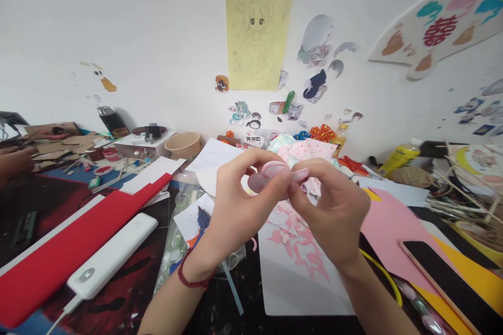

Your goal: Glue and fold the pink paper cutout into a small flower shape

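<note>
Both hands are raised together above the table, fingertips nearly meeting. Between the thumb and fingers of my left hand is a small piece made of pale pink rounded pieces, petal-like in outline. My right hand pinches a narrow pink lobe at the right side of the same piece. Fingers cover part of it, so I cannot tell how the lobes join. Under the hands, pink paper cutouts lie on a white sheet.
Left are a white power bank with a cable and a long red paper strip. Right, a phone rests on pink paper. A tan bowl stands behind. Another person's hand shows at the far left.
</note>
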Available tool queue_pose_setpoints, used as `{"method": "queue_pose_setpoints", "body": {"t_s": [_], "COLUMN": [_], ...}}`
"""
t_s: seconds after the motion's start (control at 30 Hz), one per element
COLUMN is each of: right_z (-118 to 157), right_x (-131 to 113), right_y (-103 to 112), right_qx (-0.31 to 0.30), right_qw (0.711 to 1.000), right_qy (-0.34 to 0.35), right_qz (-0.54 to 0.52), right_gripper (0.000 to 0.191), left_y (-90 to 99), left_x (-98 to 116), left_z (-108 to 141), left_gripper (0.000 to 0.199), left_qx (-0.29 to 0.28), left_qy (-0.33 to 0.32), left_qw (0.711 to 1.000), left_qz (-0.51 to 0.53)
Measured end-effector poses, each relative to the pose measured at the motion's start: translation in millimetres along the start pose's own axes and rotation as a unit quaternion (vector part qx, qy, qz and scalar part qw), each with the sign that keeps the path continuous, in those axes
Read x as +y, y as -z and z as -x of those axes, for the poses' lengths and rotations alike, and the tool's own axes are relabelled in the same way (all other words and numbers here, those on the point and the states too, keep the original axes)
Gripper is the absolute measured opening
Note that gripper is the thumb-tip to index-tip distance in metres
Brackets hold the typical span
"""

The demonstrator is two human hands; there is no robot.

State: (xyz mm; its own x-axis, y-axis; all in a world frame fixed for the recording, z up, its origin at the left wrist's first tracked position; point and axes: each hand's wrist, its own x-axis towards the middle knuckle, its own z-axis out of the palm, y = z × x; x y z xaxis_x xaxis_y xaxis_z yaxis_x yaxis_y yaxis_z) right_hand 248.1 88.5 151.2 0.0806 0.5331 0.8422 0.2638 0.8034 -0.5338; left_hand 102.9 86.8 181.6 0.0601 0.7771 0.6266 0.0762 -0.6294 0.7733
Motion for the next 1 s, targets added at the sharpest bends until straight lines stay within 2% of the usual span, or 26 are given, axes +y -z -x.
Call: {"method": "queue_pose_setpoints", "body": {"t_s": [0.17,0.27,0.6,1.0], "right_z": [0.8,0.8,1.1,2.6], "right_x": [1.9,2.9,0.0,2.7], "right_y": [1.6,1.1,-1.9,-3.2], "right_qx": [0.008,0.009,0.017,0.023], "right_qw": [0.999,0.999,1.000,0.999], "right_qy": [-0.038,-0.045,-0.008,0.035], "right_qz": [-0.014,-0.023,0.004,0.020], "right_gripper": [0.012,0.012,0.014,0.021], "left_y": [2.1,2.6,2.1,2.7], "left_x": [-2.5,-3.3,-0.7,-2.5], "left_z": [0.1,1.1,1.0,2.0], "left_gripper": [0.006,0.008,0.009,0.012], "left_qx": [-0.031,-0.027,-0.008,-0.014], "left_qy": [0.019,0.023,0.019,0.032], "left_qw": [0.999,0.998,0.999,0.998], "left_qz": [0.033,0.044,0.033,0.055]}}
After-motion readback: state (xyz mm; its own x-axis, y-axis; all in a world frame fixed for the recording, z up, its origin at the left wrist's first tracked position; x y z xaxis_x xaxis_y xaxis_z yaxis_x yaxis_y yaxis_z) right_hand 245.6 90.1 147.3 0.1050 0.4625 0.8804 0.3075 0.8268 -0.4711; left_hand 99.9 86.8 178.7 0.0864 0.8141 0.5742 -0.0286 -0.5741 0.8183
